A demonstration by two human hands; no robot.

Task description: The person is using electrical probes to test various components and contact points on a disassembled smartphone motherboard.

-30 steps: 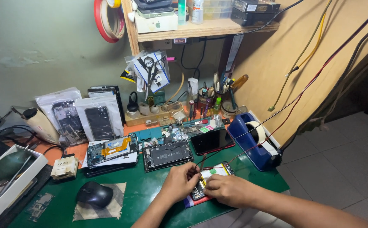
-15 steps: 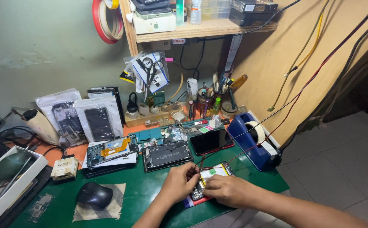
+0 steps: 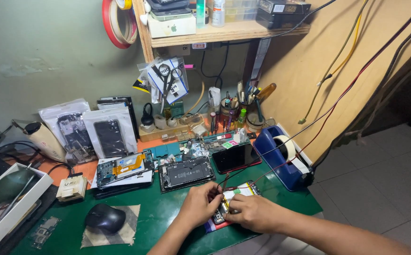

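bare green mat (image 3: 167,215) between mouse (image 3: 104,218) and left hand (image 3: 199,205)

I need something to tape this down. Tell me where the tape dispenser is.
In the head view, the blue tape dispenser stands at the green mat's right edge, just right of the dark phone and beyond the right hand.

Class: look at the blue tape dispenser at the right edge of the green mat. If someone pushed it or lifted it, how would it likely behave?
The blue tape dispenser looks bulky and solid, so probably heavy for its size. Its long flat base suggests it would slide rather than tip. The tape roll sits in it, so that likely stays put.
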